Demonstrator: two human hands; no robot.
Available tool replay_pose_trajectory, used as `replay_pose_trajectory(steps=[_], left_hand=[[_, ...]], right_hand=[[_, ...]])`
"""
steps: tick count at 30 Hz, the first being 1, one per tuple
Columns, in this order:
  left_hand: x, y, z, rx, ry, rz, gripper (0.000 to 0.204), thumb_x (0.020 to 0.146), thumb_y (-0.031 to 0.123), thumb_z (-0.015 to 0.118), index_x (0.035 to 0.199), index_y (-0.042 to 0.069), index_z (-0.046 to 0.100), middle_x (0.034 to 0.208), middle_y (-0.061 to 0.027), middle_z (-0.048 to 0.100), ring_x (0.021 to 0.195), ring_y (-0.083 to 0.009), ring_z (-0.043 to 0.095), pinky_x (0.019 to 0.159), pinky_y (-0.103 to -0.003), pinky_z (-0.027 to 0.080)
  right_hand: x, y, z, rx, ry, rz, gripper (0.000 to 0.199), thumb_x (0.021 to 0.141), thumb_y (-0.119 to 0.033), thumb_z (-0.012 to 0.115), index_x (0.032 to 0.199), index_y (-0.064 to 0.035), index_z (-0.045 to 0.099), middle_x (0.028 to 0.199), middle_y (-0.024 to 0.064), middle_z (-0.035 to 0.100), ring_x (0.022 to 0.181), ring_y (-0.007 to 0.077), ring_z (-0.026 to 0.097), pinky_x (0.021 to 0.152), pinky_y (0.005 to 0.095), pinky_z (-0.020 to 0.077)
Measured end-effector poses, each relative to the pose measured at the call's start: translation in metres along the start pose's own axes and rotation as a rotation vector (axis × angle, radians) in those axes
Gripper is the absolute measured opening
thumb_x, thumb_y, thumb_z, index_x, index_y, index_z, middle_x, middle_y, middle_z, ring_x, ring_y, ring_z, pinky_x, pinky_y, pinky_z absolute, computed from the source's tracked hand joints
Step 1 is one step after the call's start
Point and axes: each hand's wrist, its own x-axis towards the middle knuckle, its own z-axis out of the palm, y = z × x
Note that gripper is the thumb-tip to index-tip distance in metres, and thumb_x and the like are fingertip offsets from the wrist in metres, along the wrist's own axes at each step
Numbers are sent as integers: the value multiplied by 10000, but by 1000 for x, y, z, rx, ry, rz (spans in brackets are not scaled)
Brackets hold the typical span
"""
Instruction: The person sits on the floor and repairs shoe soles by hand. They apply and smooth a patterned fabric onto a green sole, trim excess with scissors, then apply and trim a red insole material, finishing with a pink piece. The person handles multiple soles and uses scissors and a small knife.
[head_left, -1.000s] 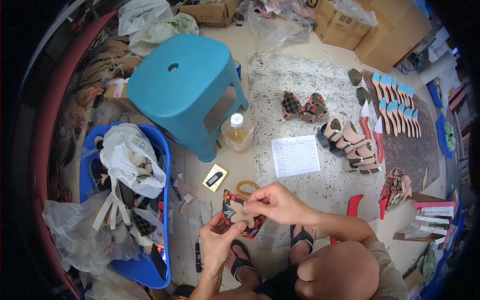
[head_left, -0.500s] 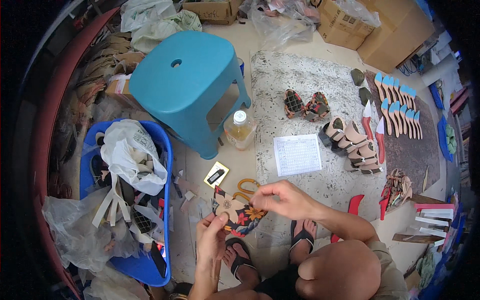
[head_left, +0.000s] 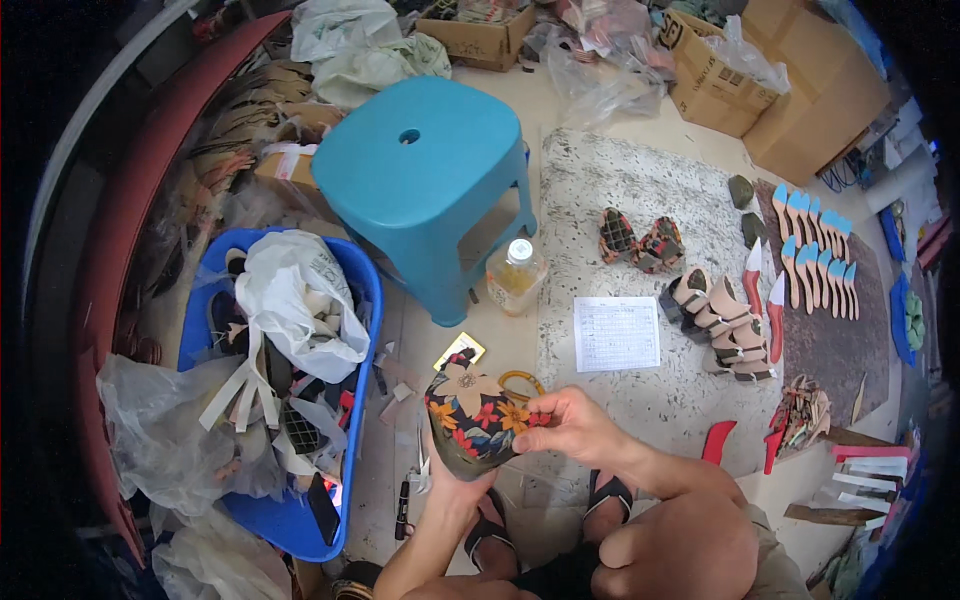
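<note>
A curved floral shoe upper (head_left: pixel 478 415) with a beige flower patch and an olive lower band is held up in front of my knees. My left hand (head_left: pixel 462 492) supports it from below and behind, with most of its fingers hidden. At its right edge, my right hand (head_left: pixel 572 425) pinches the fabric between thumb and fingers. Just behind the upper, an orange-handled pair of scissors (head_left: pixel 541 384) lies on the floor, partly covered. A small yellow packet (head_left: pixel 472 346) is beyond the upper's top edge. A black pen-like tool (head_left: pixel 403 510) rests left of my left wrist.
A blue tub (head_left: pixel 372 300) full of scraps and bags stands left, near a blue stool (head_left: pixel 420 150). A bottle (head_left: pixel 514 278) stands beside the stool. On the scuffed board (head_left: pixel 590 160) are a paper sheet (head_left: pixel 617 335), shoe uppers (head_left: pixel 735 335) and red-handled knives (head_left: pixel 776 320).
The upper has turned so its broad floral face and olive band show. My right hand, formerly just above it, now grips its right edge. The whole view has shifted slightly.
</note>
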Motion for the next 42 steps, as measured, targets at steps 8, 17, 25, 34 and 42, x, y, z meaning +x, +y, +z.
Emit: replay_pose_trajectory(steps=[8, 17, 25, 34, 42], left_hand=[[-13, 6, 4, -72, 165, -21, 329, 970, 345, 461, 1139, 110, 618, 1106, -72, 659, 999, -265, 628, 895, -425, 521], [-10, 16, -4, -85, 205, 11, 345, 971, 349, 493, 1205, 118, 598, 1211, -88, 626, 1092, -269, 601, 952, -453, 497], [-10, 15, 15, 93, 178, 162, 428, 1011, 414, 408, 1211, 80, 585, 1160, -76, 638, 1072, -244, 613, 936, -453, 495], [-11, 8, 28, 347, 285, 309, 411, 1033, 360, 370, 1179, 41, 586, 1082, -90, 667, 959, -194, 666, 855, -331, 533], [-13, 10, 31, 521, 317, 408, 421, 1034, 361, 379, 1086, 19, 619, 970, -92, 681, 861, -169, 672, 775, -311, 541]], right_hand=[[6, 19, 8, -32, -96, 49, 147, 865, -128, 745, 939, -10, 697, 813, -44, 632, 745, 41, 515, 673, 234, 427], [15, 35, 10, -345, -2, -406, 352, 882, -75, 699, 1211, 9, 609, 1101, 86, 606, 866, 139, 589, 753, 260, 468], [18, 21, 0, -582, 105, -533, 497, 1036, -275, 398, 1454, -6, 381, 1505, 161, 372, 1422, 310, 296, 1165, 437, 200], [15, 13, 31, -793, 73, -418, 501, 1054, -304, 325, 1482, -46, 362, 1569, 128, 297, 1486, 349, 128, 1179, 523, 10], [17, 11, 19, -406, 6, -304, 476, 1041, -235, 404, 1458, -7, 380, 1537, 152, 350, 1470, 352, 189, 1170, 547, 58]])
